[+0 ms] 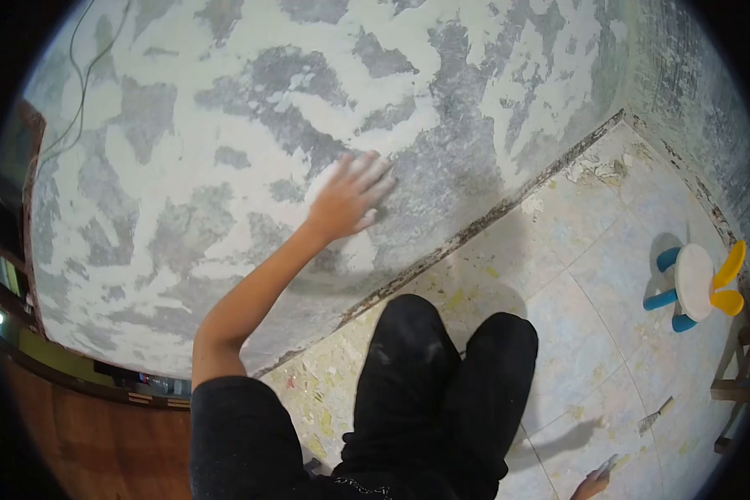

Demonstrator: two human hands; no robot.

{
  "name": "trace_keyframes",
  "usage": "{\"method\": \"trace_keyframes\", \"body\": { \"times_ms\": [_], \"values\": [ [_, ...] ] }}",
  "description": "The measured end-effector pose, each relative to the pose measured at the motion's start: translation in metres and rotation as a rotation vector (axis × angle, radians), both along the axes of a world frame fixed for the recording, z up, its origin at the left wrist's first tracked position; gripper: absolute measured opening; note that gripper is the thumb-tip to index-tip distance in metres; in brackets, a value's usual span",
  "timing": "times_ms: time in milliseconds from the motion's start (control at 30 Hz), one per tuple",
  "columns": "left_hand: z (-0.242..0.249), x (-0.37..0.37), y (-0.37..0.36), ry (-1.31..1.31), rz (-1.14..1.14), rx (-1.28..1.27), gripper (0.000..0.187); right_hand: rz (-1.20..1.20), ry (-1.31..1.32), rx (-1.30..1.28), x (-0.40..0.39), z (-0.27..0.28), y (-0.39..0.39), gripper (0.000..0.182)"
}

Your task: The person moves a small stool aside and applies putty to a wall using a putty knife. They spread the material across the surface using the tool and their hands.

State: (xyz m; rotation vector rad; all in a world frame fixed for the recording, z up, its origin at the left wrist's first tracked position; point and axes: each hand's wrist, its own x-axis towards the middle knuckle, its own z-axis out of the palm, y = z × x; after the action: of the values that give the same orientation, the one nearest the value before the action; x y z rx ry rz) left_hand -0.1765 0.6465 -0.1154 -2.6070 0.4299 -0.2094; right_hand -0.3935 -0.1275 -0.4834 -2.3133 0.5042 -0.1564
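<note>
Patchy white-and-grey plastered wall (467, 125) seen in front, bordered below by pale, debris-strewn tiled floor (575, 308). Left hand (350, 198), white-dusted, laid against wall: palm turned to surface, fingers spread and pointed up-right, nothing gripped; slight blur noted. Left arm bent at elbow, forearm angled upward. Right hand (593, 482) held low, mostly cut off by lower edge; opening and grasp cannot be told. Flat-bladed scraper (657, 415) seen on floor near right hand. White-seated stool with blue legs, yellow ear-shaped back (694, 282) placed beyond.
</note>
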Motion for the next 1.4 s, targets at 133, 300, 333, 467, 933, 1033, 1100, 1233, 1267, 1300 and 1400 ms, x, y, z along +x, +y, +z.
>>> {"method": "trace_keyframes", "body": {
  "times_ms": [133, 300, 333, 467, 933, 1033, 1100, 1233, 1267, 1300, 1400],
  "values": [
    [0.058, -0.024, 0.019, -0.44, 0.156, 0.083, 0.072, 0.08, -0.115, -0.082, 0.095, -0.056, 0.02, 0.049],
    [0.091, -0.04, 0.048, -0.51, 0.247, 0.256, 0.061, 0.367, -0.083, 0.135, 0.353, 0.011, 0.248, 0.036],
    [0.092, -0.04, 0.057, -0.551, 0.227, 0.298, 0.059, 0.511, -0.289, 0.099, 0.397, 0.029, 0.296, 0.037],
    [0.084, -0.041, 0.079, -0.658, 0.228, 0.408, 0.055, 0.638, -0.668, 0.369, 0.479, 0.204, 0.472, 0.029],
    [0.077, -0.025, 0.096, -0.732, 0.076, 0.378, 0.054, 0.5, -0.822, 0.544, 0.535, 0.327, 0.423, 0.034],
    [0.077, -0.028, 0.097, -0.743, 0.071, 0.364, 0.054, 0.489, -0.765, 0.635, 0.545, 0.315, 0.408, 0.035],
    [0.076, -0.025, 0.091, -0.748, 0.059, 0.348, 0.053, 0.483, -0.696, 0.695, 0.553, 0.31, 0.409, 0.035],
    [0.077, -0.032, 0.093, -0.692, 0.088, 0.364, 0.058, 0.539, -0.581, 0.852, 0.58, 0.287, 0.406, 0.021],
    [0.078, -0.028, 0.092, -0.681, 0.046, 0.302, 0.064, 0.571, -0.53, 0.91, 0.585, 0.276, 0.412, 0.017],
    [0.079, -0.029, 0.1, -0.676, 0.028, 0.258, 0.064, 0.609, -0.46, 0.96, 0.585, 0.268, 0.422, 0.013],
    [0.087, -0.009, 0.083, -0.7, 0.131, 0.353, 0.062, 0.912, -0.316, 0.929, 0.577, 0.26, 0.429, 0.019]
  ]
}}
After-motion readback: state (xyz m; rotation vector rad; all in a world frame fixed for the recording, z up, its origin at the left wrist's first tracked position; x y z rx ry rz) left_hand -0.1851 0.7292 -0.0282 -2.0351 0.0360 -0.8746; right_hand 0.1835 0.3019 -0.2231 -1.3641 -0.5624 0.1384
